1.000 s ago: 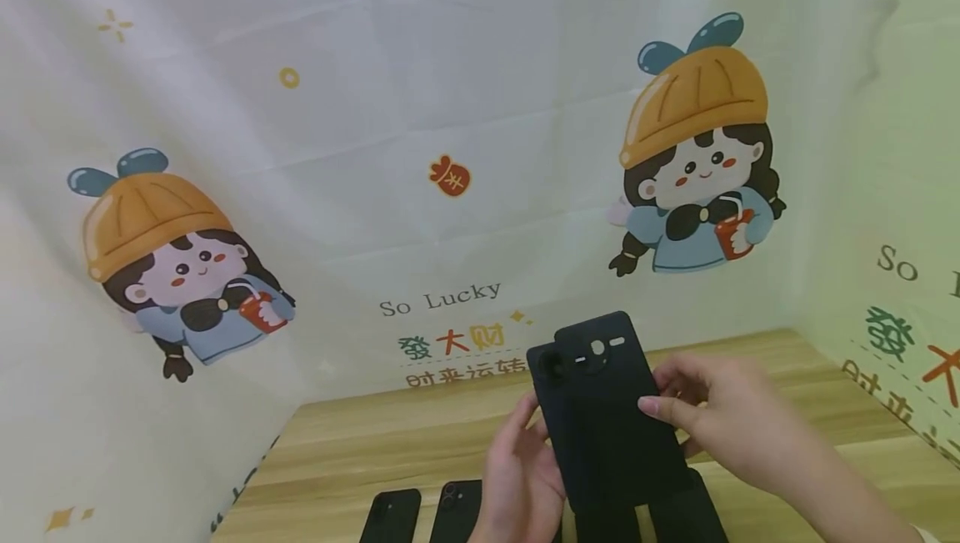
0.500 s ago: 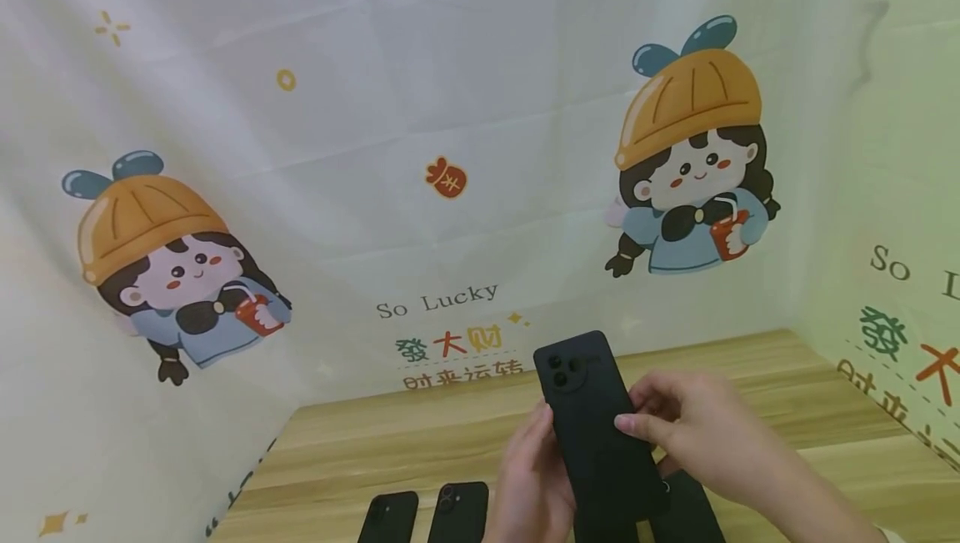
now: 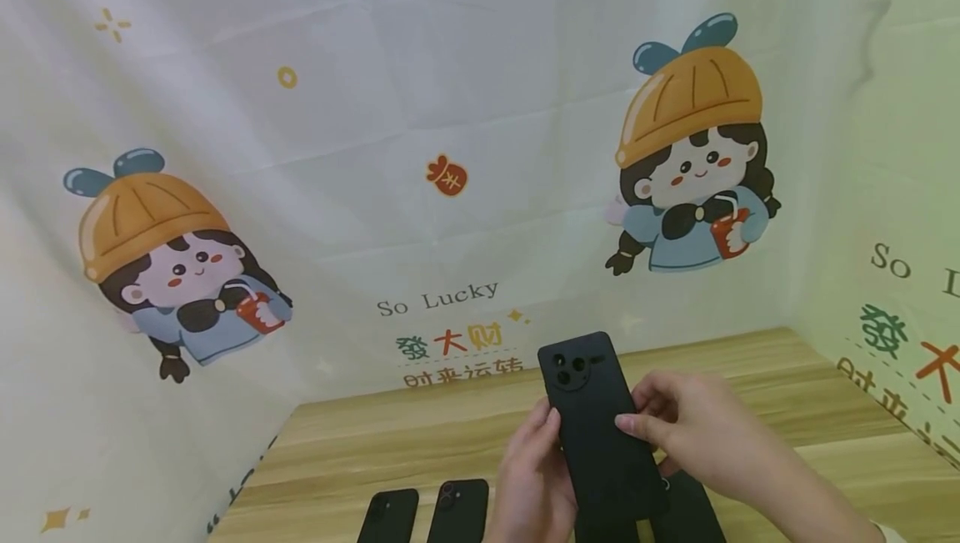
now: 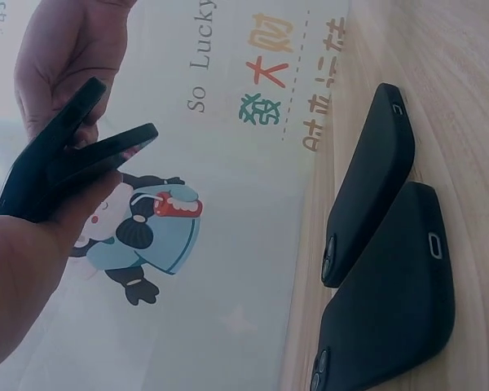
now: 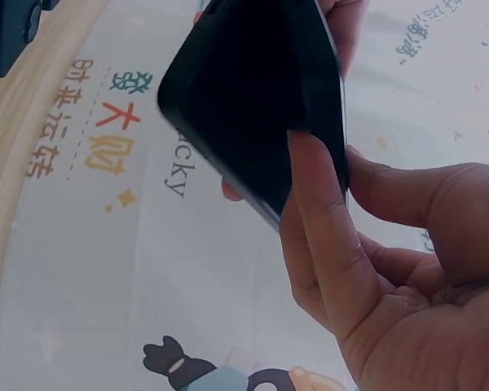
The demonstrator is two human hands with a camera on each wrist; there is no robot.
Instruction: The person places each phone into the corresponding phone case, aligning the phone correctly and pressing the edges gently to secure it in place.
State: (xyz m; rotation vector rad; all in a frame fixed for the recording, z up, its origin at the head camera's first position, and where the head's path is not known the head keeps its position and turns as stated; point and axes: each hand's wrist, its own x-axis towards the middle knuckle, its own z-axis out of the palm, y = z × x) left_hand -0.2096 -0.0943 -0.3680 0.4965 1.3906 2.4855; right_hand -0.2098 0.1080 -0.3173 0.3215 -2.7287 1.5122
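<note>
A black phone case [image 3: 603, 443] with camera cutouts faces me in the head view, held up over the table. Dark lenses show through its cutouts, from a phone [image 4: 106, 155] lying behind it. In the left wrist view the two slabs meet at one end and spread apart in a V at the other. My left hand [image 3: 532, 476] grips the phone along its left side. My right hand [image 3: 697, 426] pinches the case's right edge, thumb on its back. In the right wrist view a finger [image 5: 322, 195] of that hand reaches inside the case, against its inner side.
Two black phones [image 3: 388, 516] [image 3: 459, 513] lie left of my hands on the wooden table [image 3: 360, 434]. Below the case, another flat black item [image 3: 686, 510] lies at the front, partly hidden. A printed cloth [image 3: 337, 151] hangs behind and at both sides.
The case has moved left and down over the phone, and its cutouts now line up with the lenses; earlier the two were offset. In the last half second they barely moved.
</note>
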